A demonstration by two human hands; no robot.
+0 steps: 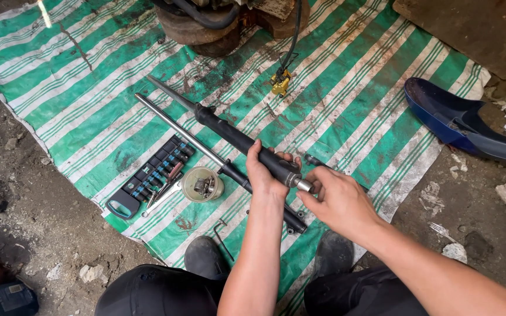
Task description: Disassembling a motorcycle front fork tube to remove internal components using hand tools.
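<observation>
A black fork tube (229, 133) with a thin metal rod at its far end lies diagonally over a green-and-white striped tarp (346, 99). My left hand (263, 173) grips the tube's near end. My right hand (335, 199) pinches the small silver end piece (304, 185) sticking out of that end. A second fork leg (206, 153), chrome above and black below, lies parallel just to the left, running under my left forearm.
A black socket set tray (150, 175), a wrench (162, 196) and a small round tub of parts (202, 184) lie to the left. A hex key (222, 234) rests near my shoes. A blue plastic panel (469, 124) sits at right, a wheel (200, 23) at top.
</observation>
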